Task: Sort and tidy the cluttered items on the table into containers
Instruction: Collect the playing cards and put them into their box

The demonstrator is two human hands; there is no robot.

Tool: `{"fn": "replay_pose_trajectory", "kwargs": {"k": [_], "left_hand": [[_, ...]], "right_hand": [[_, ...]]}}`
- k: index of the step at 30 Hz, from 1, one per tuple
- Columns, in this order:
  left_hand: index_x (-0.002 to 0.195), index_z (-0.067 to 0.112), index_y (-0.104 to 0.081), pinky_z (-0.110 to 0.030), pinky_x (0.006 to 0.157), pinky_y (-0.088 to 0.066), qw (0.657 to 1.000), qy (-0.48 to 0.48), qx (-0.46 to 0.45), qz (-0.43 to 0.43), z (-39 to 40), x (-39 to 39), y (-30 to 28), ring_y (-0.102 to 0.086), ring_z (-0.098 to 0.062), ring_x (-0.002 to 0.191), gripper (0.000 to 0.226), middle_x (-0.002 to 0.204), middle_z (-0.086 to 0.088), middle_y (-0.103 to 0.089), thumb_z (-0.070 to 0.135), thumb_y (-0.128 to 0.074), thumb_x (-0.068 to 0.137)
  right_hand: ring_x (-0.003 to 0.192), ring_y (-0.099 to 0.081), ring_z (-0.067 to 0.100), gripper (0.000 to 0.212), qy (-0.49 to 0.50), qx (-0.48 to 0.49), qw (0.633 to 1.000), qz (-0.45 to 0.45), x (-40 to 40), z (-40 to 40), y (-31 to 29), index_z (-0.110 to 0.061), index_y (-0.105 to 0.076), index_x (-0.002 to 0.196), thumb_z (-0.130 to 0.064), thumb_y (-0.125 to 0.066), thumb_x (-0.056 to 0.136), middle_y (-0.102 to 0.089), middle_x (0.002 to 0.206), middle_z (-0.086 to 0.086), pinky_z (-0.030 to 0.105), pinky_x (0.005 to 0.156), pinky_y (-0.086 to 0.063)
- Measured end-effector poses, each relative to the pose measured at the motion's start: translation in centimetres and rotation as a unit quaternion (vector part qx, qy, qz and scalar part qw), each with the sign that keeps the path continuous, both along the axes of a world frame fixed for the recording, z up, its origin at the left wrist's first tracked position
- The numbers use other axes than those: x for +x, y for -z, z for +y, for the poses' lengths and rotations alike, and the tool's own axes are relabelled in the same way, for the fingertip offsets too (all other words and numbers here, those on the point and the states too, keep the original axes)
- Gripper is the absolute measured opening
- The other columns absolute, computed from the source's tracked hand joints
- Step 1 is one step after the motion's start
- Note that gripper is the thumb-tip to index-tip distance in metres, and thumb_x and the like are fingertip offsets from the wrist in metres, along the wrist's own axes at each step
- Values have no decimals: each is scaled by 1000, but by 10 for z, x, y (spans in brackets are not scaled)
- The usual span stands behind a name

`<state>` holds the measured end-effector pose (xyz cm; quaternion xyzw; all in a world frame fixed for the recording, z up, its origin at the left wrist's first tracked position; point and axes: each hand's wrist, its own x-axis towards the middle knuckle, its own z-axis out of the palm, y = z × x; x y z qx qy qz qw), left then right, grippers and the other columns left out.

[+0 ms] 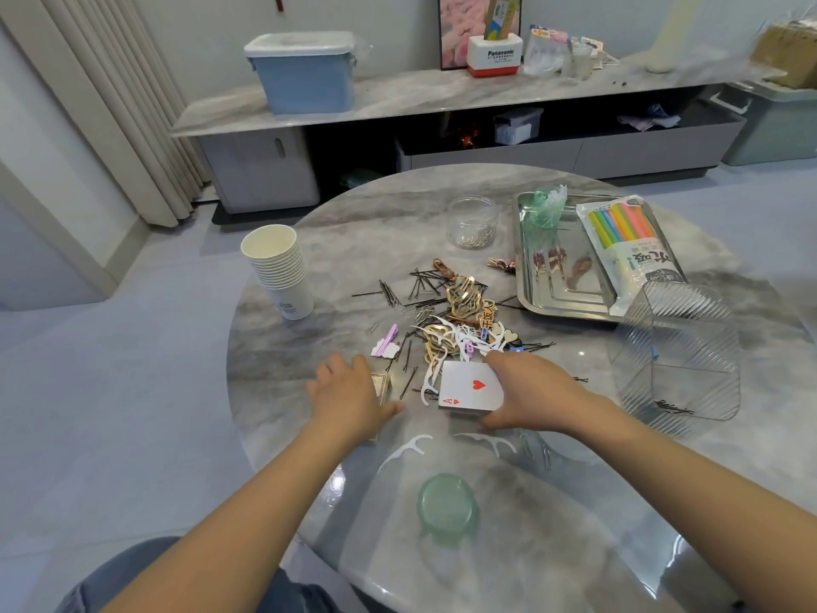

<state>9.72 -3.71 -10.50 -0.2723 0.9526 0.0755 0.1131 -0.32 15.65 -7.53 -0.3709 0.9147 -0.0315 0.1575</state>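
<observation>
Right hand (pixel 528 393) clamped round deck of cards (pixel 471 391), ace of hearts face up, "A" legible, near table (pixel 309 347) front edge. Left hand (pixel 349 391) spread, fingers relaxed, resting on card box (pixel 381 387). Hairpin and clip pile (pixel 446 311) just behind. "Panasonic" printed on white-red box (pixel 494 55) on far shelf.

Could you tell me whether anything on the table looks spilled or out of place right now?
Yes: hairpins and clips lie loose in a heap mid-table rather than in the clear jar, and a floss pick lies stray near the green lid.
</observation>
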Motion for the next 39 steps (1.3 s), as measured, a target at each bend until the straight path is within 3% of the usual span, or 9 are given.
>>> {"fn": "replay_pose_trajectory", "kwargs": {"k": [4,10,13,15,19,24,28,34,39], "left_hand": [[127,11,-37,-37,97,-37,996,-3,85,18,-5,-3,8,-39,-33,120,59,128,-16,-40,41,-61,82],[145,15,-28,-30,108,-26,961,106,168,192,5,-6,-5,-32,-23,132,84,137,-5,-37,27,-67,72],[143,20,-30,-18,102,-27,932,170,198,252,15,-3,-11,-31,-16,129,82,132,0,-34,21,-65,69],[142,25,-30,-17,95,-34,925,195,197,259,24,-3,-15,-33,-11,125,81,128,4,-31,17,-66,69],[138,27,-34,-31,88,-48,927,220,180,244,33,-5,-20,-38,-9,113,79,121,6,-30,24,-70,68],[125,23,-37,-31,88,-46,928,232,180,228,38,-15,-17,-41,-11,108,69,120,5,-34,27,-73,67],[109,31,-29,-16,75,-39,921,235,198,240,46,-21,-11,-41,-9,98,59,110,9,-36,25,-74,72],[96,35,-25,-38,83,-46,911,245,222,247,53,-27,-12,-52,-19,104,56,117,4,-46,26,-76,75],[92,25,-30,-38,82,-45,900,282,217,253,58,-30,-12,-50,-18,109,50,127,15,-40,25,-76,74]], "right_hand": [[91,-55,19,50,21,-6,1000,0,1,2,0,-23,-44,101,-47,-72,67,-59,105,-1,28,62,-36],[92,-57,20,50,54,-69,996,-1,1,13,-6,-22,-48,100,-48,-73,65,-61,102,-2,30,62,-38],[92,-56,18,51,59,-103,993,9,1,30,-15,-27,-47,97,-53,-75,62,-61,100,-6,31,65,-42],[93,-56,16,53,63,-116,991,12,0,44,-20,-28,-50,101,-53,-76,61,-60,101,-8,30,68,-44],[95,-57,13,60,48,-111,992,26,-5,57,-26,-28,-53,110,-53,-75,61,-61,104,-10,30,74,-47],[96,-55,15,61,45,-107,993,23,-8,58,-31,-26,-52,109,-53,-76,60,-60,105,-7,32,76,-46],[96,-55,14,61,55,-112,992,6,-12,62,-32,-26,-52,109,-54,-76,60,-60,106,-7,32,77,-46],[97,-55,17,61,117,-119,986,30,-18,68,-33,-25,-49,108,-55,-75,62,-59,107,-6,34,74,-47],[98,-54,18,64,141,-135,980,34,-16,63,-29,-22,-48,114,-55,-75,65,-58,110,-3,30,68,-41]]}}
